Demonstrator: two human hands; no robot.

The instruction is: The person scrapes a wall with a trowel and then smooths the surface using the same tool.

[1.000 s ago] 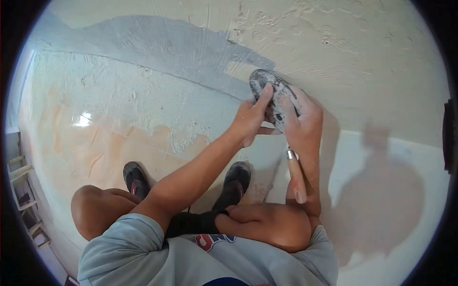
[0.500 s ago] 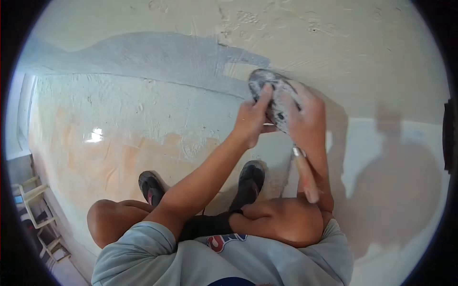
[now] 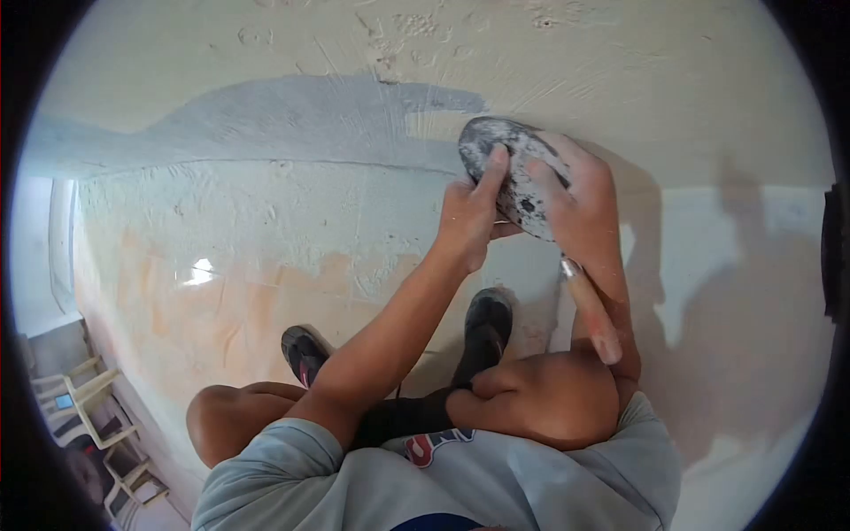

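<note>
My left hand [image 3: 474, 208] grips the lower left edge of a flat, rounded dark piece [image 3: 531, 181] smeared with white, its thumb pressed on the face. On the other side, my right hand [image 3: 580, 190] holds the same piece, with the thumb lying over its face. Its exact kind I cannot make out. Below the right hand, a wooden handle [image 3: 591, 314] with a metal collar slants down along the forearm. Whether the handle joins the dark piece is hidden. Both hands are close to the wall [image 3: 691, 88].
A grey patch [image 3: 292, 115] runs along the lower wall, among rough cream areas. Bent knees [image 3: 540, 398] and dark shoes [image 3: 491, 314] are under my arms. The floor [image 3: 221, 310] has whitish and orange smears. A wooden frame [image 3: 93, 385] stands at the lower left.
The view has shifted slightly, so most things sit lower and to the right. Both hands still hold the dark piece, with my right thumb slightly shifted on its face.
</note>
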